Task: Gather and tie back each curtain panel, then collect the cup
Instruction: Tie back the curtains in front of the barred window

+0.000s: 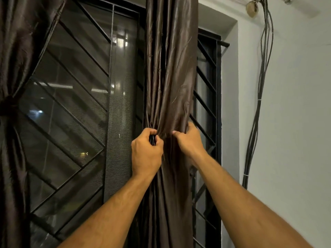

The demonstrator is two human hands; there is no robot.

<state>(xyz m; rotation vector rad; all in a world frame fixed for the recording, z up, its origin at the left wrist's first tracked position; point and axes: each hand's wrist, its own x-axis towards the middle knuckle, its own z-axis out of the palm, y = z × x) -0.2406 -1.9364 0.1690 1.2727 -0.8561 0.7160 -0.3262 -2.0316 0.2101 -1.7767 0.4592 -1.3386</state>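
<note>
1. Right curtain panel hangs centre, bunched at both hands
2. Left hand pinches folds; right hand wraps far edge
3. Cinch tight, keep pleats even before tying
4. Cup not visible

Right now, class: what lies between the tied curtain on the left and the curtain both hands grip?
In the head view, the window: dark grille bars and mesh screen over glass.

right hand fingers: behind curtain | curtain top: cut off
</note>
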